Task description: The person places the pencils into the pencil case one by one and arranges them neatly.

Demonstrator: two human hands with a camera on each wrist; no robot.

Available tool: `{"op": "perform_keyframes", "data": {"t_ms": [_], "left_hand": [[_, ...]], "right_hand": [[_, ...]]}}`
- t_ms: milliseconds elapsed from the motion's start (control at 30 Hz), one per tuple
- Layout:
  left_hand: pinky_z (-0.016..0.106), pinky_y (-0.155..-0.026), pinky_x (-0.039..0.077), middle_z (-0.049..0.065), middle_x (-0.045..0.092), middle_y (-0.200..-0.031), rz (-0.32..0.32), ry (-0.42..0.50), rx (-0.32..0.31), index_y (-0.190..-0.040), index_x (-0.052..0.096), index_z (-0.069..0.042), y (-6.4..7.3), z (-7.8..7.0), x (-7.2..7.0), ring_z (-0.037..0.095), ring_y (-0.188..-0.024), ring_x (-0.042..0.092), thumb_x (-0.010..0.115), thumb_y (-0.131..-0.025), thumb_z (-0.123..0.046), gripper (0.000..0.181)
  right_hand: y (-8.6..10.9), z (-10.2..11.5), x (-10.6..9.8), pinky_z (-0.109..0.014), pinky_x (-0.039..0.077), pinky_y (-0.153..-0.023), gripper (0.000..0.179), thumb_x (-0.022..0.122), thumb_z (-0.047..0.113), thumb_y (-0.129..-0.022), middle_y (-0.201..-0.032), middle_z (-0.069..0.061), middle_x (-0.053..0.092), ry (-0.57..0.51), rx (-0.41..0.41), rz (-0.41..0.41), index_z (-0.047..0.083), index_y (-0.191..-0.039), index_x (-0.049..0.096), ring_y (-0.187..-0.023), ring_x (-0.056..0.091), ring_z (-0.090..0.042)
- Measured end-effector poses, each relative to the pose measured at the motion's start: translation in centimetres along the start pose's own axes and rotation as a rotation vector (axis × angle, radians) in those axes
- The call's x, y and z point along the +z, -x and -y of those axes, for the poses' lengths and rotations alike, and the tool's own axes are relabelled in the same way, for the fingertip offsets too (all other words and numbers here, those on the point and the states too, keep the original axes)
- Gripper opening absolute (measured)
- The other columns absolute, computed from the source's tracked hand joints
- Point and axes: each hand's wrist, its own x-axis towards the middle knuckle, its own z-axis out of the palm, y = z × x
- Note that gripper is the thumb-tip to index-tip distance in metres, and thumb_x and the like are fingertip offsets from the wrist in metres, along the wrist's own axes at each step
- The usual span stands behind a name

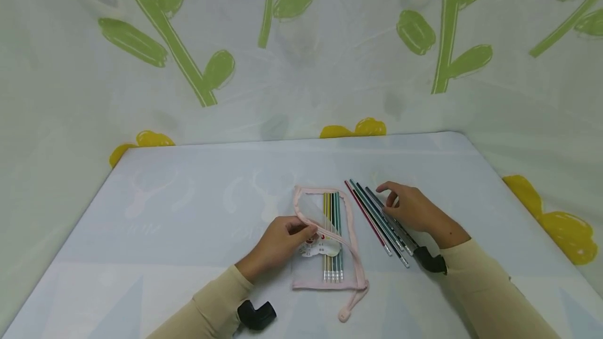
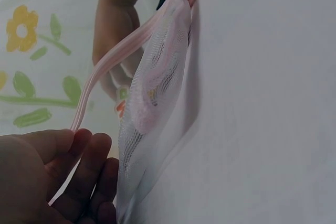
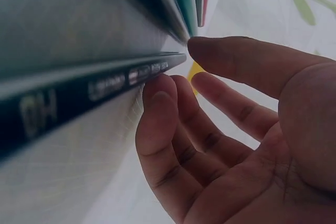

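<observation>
A clear mesh pouch (image 1: 306,271) with pink edging lies on the table with several pencils (image 1: 333,263) inside, yellow, black and green. My left hand (image 1: 285,242) pinches the pink zipper edge (image 2: 113,59) between thumb and finger, lifting it off the table. To the right of the pouch several loose pencils (image 1: 377,213), red, green and dark, lie side by side at a slant. Over their right side is my right hand (image 1: 412,208), fingers bent and parted about the outermost dark pencil (image 3: 94,90). One fingertip is against that pencil; a gap shows between the fingertips.
A white label (image 1: 320,246) with a printed picture sits on the pouch. The pink zipper pull (image 1: 345,314) hangs off its lower right corner. Behind the pale table (image 1: 179,198) hangs a curtain (image 1: 301,67) with green leaves. Black wrist mounts (image 1: 256,315) are on both sleeves.
</observation>
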Motion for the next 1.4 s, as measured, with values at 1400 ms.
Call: {"op": "perform_keyframes", "data": {"t_ms": [1400], "left_hand": [[0.022, -0.077, 0.050, 0.003, 0.075, -0.093, -0.015, 0.008, 0.002, -0.103, 0.077, -0.010, 0.20, -0.33, 0.13, 0.008, -0.087, 0.061, 0.065, -0.097, -0.029, 0.023]], "right_hand": [[0.40, 0.25, -0.30, -0.028, 0.045, -0.055, 0.067, 0.062, -0.001, -0.085, -0.088, -0.009, 0.059, -0.001, -0.077, -0.020, 0.000, -0.148, 0.039, -0.065, 0.050, -0.016]]}}
